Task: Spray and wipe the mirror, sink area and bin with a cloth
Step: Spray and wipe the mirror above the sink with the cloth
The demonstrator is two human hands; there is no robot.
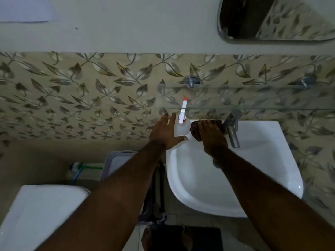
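A white spray bottle [181,127] with a red-tipped nozzle stands on the back left corner of the white sink [253,178]. My left hand [165,132] is open beside it, fingers spread, thumb touching the bottle's base. My right hand [211,136] lies flat on a dark red checked cloth [196,132] on the sink's back rim, just left of the metal tap [232,129]. The mirror [272,17] hangs at the top right. A grey bin [116,160] stands on the floor left of the sink, partly hidden by my left arm.
A glass shelf [253,97] on metal brackets juts from the leaf-patterned wall just above the bottle and tap. A white toilet cistern [36,214] is at lower left, with a hose [79,171] behind it. A dark mat [181,238] lies on the floor below the sink.
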